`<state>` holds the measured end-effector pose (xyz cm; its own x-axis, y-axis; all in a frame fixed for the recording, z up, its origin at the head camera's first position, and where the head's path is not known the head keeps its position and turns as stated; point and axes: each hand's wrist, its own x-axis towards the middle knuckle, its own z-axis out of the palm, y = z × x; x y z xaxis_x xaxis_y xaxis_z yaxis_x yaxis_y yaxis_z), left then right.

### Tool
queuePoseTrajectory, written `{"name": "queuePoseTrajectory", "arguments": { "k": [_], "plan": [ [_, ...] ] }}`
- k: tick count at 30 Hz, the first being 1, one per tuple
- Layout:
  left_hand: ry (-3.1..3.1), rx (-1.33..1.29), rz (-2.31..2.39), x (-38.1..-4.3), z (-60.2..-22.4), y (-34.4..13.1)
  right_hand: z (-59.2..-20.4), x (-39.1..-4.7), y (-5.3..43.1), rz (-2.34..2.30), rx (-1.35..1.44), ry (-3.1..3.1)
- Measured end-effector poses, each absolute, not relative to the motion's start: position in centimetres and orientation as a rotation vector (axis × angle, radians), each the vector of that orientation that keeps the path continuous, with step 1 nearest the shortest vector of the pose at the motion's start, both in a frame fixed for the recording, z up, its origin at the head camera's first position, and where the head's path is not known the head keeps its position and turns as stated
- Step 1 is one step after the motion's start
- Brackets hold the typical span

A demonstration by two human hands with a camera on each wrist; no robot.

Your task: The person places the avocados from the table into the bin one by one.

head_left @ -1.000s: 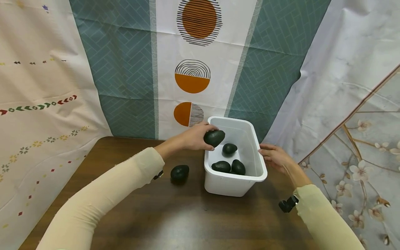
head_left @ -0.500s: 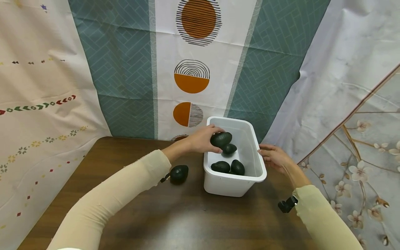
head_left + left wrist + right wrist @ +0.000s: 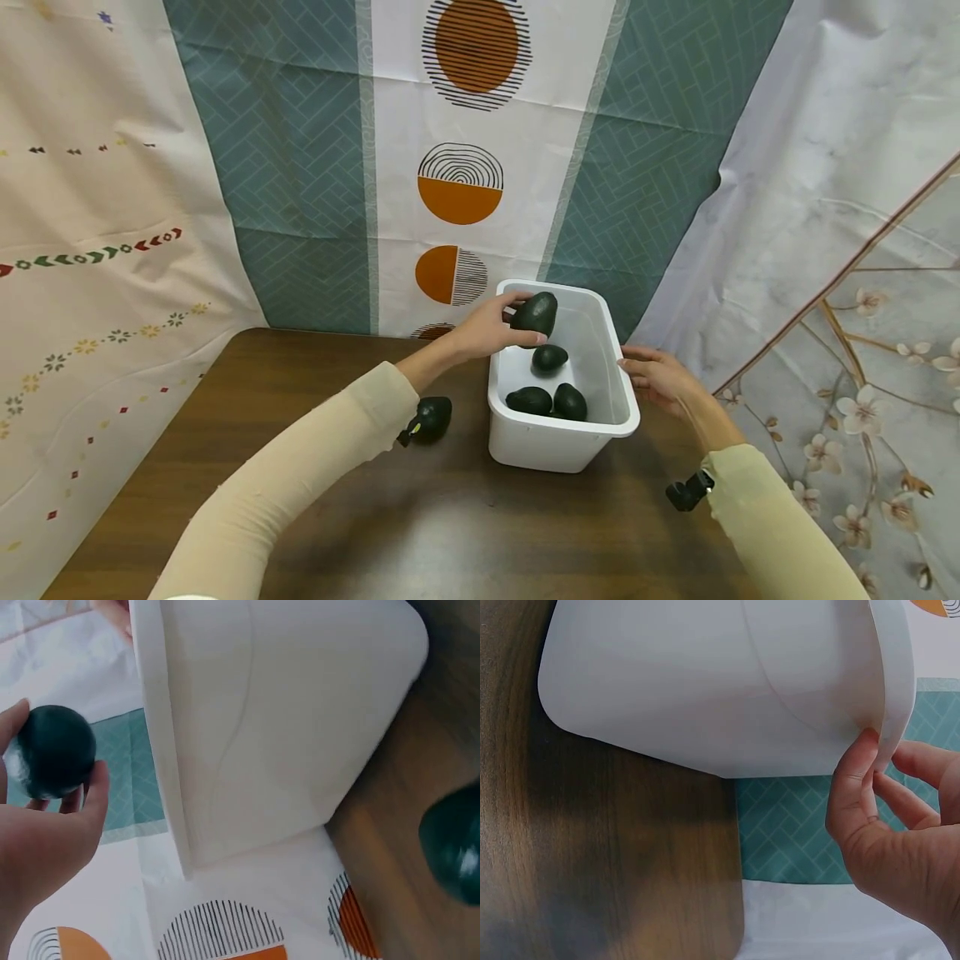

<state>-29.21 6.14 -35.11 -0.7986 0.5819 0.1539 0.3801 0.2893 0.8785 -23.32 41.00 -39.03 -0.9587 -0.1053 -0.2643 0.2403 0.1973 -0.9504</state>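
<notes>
In the head view my left hand (image 3: 487, 327) holds a dark green avocado (image 3: 535, 316) above the left side of a white plastic bin (image 3: 557, 446). The left wrist view shows the same avocado (image 3: 56, 752) gripped between thumb and fingers, higher than the bin's rim (image 3: 161, 742). Inside the bin, one avocado (image 3: 550, 358) lies near the middle. Two more, a left one (image 3: 529, 401) and a right one (image 3: 571, 402), sit side by side at the near end. My right hand (image 3: 660, 377) pinches the bin's right rim, thumb and fingers on either side of it (image 3: 889, 817).
Another avocado (image 3: 433, 419) lies on the brown wooden table (image 3: 360, 500) left of the bin, partly behind my left wrist. Patterned cloth (image 3: 461, 167) hangs along the table's back edge and both sides. A small black device (image 3: 690, 492) is strapped to my right wrist.
My left hand has carried its avocado a little rightward, further over the bin, and turned it from lying sideways to more upright. My right hand and the bin have stayed in place.
</notes>
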Motion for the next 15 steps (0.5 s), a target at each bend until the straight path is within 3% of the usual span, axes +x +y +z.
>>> {"name": "queuePoseTrajectory", "arguments": {
  "k": [15],
  "plan": [
    [2.006, 0.666, 1.864, -29.9, -35.5, 7.7, -39.1, -23.3, 41.0, -1.865, 0.144, 2.183]
  ]
}}
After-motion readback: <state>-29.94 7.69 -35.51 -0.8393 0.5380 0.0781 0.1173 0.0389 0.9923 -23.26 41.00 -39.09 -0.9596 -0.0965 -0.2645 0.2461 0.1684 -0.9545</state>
